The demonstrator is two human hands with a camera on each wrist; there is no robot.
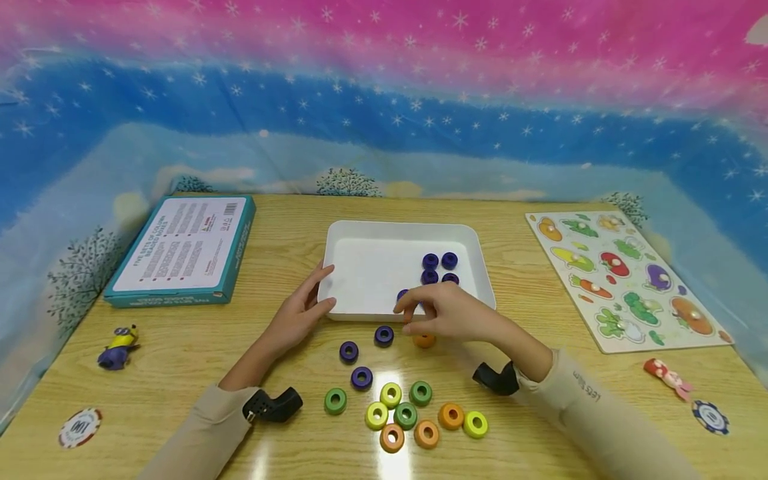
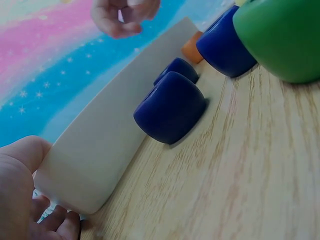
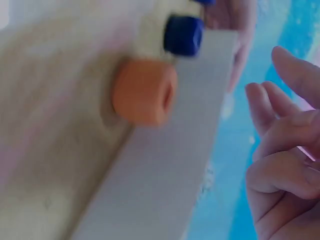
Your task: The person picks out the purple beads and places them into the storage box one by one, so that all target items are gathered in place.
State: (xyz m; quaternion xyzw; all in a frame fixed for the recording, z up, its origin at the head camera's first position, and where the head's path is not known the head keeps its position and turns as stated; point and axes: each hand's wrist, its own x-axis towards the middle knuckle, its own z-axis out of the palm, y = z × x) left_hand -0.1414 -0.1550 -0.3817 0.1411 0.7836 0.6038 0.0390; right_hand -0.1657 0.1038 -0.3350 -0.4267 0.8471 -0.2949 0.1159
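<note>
While the left hand (image 1: 303, 313) rests its extended thumb and fingers against the left end of the white tray (image 1: 366, 273), the right hand (image 1: 450, 310) hangs over the front edge, released, its fingers loosely bent and nothing seen between them. Dark purple rings (image 1: 449, 255) lie inside the tray, gathered in its right half; five show, and the right hand hides part of that area. To their left, white floor runs as far as the left wall, and a narrower margin separates them from the right wall.

Outside, an orange ring (image 1: 424, 343) sits just beside the front wall, partly covered by the right hand. Three loose purple rings (image 1: 349, 360) lie in front of the tray, one near its wall, two nearer the person, with wood showing between them. Closer still to the person, green rings (image 1: 421, 400), yellow rings (image 1: 377, 423) and three more orange rings (image 1: 451, 424) form a loose cluster, the leftmost green one standing off alone.

A band of wood separates the tray's left edge from the teal box (image 1: 183, 247); another parts its right edge from the vegetable puzzle board (image 1: 621, 267). A yellow-and-purple figurine (image 1: 118, 348) lies in front of the box, well apart from the left hand.
</note>
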